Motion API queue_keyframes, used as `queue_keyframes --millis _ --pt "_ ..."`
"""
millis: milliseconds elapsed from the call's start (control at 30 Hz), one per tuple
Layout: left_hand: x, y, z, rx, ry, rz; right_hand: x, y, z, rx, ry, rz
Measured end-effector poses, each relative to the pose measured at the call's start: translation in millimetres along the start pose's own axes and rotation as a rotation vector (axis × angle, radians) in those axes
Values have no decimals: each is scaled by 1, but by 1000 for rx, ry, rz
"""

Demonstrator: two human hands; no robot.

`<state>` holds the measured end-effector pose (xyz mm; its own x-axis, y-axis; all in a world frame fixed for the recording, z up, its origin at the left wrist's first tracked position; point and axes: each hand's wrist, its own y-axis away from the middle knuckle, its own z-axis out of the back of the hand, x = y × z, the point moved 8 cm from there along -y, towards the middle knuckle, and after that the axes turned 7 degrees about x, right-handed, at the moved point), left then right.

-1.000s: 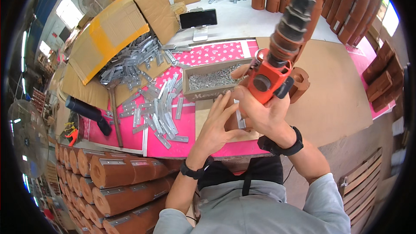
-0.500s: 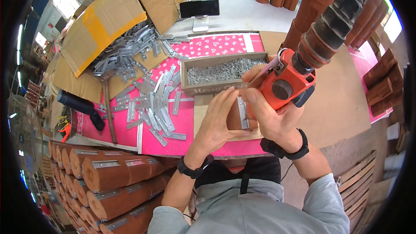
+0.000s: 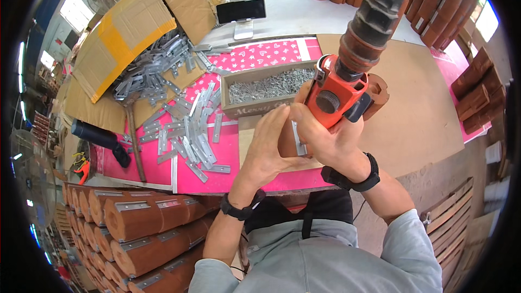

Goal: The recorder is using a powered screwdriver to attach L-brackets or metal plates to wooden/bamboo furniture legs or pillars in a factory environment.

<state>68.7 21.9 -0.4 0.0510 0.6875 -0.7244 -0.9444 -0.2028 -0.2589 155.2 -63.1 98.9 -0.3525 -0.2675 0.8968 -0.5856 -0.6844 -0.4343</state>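
Note:
My right hand (image 3: 337,140) is wrapped round a red power tool (image 3: 341,91) with a dark round knob and a thick black-and-brown ribbed section rising from it. Below the tool lies a brown rounded workpiece (image 3: 286,140) with a flat silvery metal strip (image 3: 299,140) along it. My left hand (image 3: 263,149) grips the workpiece from its left side, thumb at the near edge and fingers at the far edge. The tool's working tip is hidden behind my hands. A hollow brown end (image 3: 379,97) shows right of the tool; whether it belongs to the same piece, I cannot tell.
Just beyond my hands stands a box (image 3: 236,110) of small silvery screws. Loose metal strips (image 3: 203,149) and a hammer (image 3: 134,141) lie left, near a tipped carton (image 3: 122,38) of strips. Brown cylinders (image 3: 127,217) are stacked lower left. A phone (image 3: 241,10) stands at the back.
The red tool has shifted left and tilted more upright, with my right hand following. A hollow brown end has come into view beside it. My left hand still grips the workpiece.

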Motion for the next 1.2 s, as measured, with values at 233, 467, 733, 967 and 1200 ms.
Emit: queue_keyframes --millis 233,467,733,967,1200 --pt "-11 -5 5 33 30 6 10 -1 0 -28 -88 145" --pt "-18 -9 0 82 30 5 15 -2 17 -21 -57 76" --pt "-57 -54 -48 521 -840 48 17 23 56 -118 -9 93" --pt "-74 -60 -4 507 -533 90 2 32 77 -109 -31 10" --pt "-36 0 6 258 -140 45 5 20 60 -86 -66 56"
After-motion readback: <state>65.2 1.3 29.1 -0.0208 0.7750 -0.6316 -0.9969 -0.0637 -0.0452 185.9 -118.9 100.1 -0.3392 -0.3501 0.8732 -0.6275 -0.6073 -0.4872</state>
